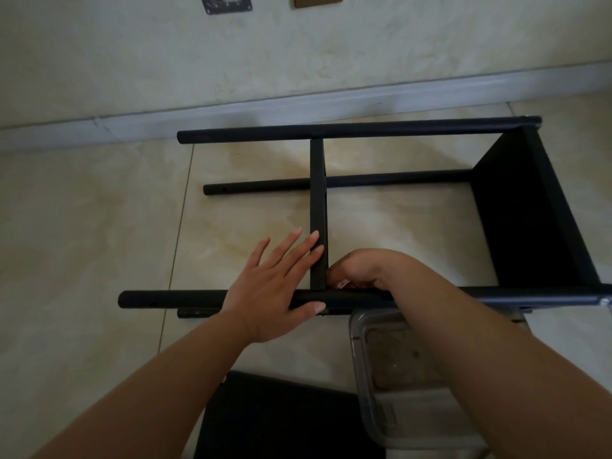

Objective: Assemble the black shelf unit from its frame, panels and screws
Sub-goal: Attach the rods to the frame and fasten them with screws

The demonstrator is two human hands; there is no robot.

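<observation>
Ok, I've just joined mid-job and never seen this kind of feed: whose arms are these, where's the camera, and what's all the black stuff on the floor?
There is no machine here. A person wears one wide-angle camera on the head, looking down at their own bare arms. On the tiled floor by the wall lies the black shelf frame on its side, tubes running left to right, a dark panel fitted at its right end. A narrow cross panel spans between the tubes. The left hand lies flat with straight fingers against that panel and the near tube. The right hand is curled at the joint; what its grip pinches is too small to tell. A clear plastic container and another black panel lie nearer.
</observation>
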